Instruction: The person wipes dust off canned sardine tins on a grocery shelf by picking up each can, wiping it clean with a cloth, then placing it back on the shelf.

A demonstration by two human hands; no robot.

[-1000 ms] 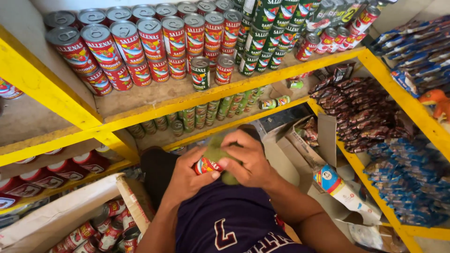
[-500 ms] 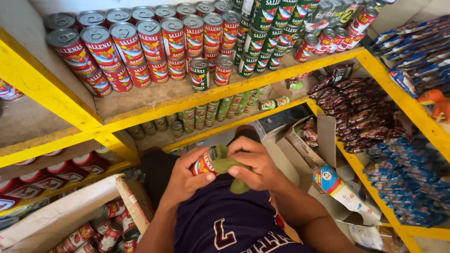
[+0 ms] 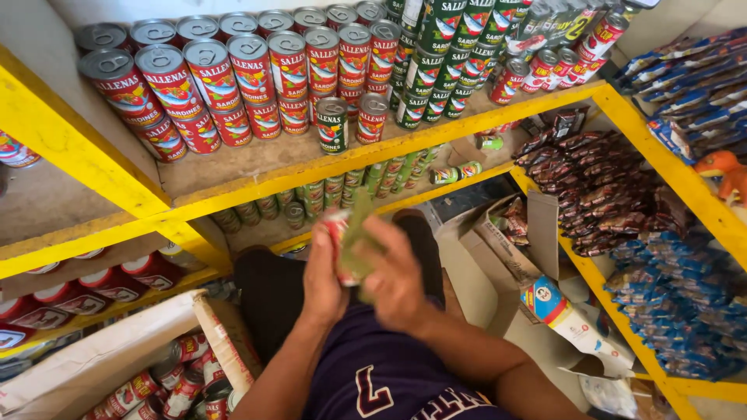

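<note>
I see my left hand (image 3: 325,274) closed around a red-labelled can (image 3: 340,243), held upright in front of my chest, just below the edge of the yellow shelf (image 3: 327,167). My right hand (image 3: 398,280) presses a green cloth (image 3: 359,233) against the can's side, fingers curled over it; motion blur hides the exact grip. Above, red cans (image 3: 233,74) and green cans (image 3: 443,47) stand stacked in rows on the shelf. At lower left, an open cardboard box (image 3: 117,354) holds more red cans lying loose. Dark snack packets (image 3: 591,187) fill the rack to my right.
</note>
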